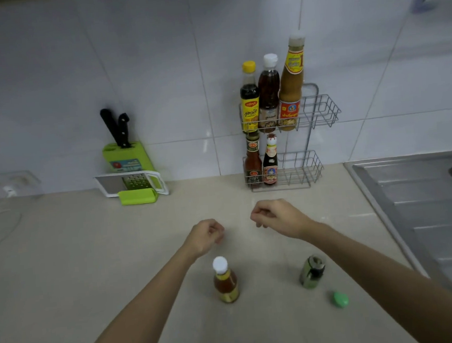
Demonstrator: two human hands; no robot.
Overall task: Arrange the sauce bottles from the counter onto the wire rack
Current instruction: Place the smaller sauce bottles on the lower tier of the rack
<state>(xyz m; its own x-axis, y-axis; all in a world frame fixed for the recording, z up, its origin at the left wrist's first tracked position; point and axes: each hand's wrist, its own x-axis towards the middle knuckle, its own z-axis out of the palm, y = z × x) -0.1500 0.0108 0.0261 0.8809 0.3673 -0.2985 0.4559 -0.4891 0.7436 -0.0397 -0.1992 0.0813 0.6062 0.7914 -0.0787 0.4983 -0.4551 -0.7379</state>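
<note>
A two-tier wire rack (321, 113) stands against the tiled wall. Its upper tier holds three bottles: a yellow-capped dark sauce (250, 98), a white-capped brown sauce (268, 93) and a tall orange sauce (291, 83). The lower tier holds two small bottles (262, 165) at its left side. On the counter near me stand a white-capped amber bottle (224, 279) and a small dark green-labelled bottle (311, 272). My left hand (205, 234) and my right hand (276, 216) hover over the counter between the rack and these bottles, fingers curled, holding nothing.
A small green cap-like object (340, 299) lies right of the green-labelled bottle. A green knife block (126, 158) and a grater (133, 183) stand at the back left. A steel sink (424, 197) fills the right side. A white cable (0, 226) lies far left.
</note>
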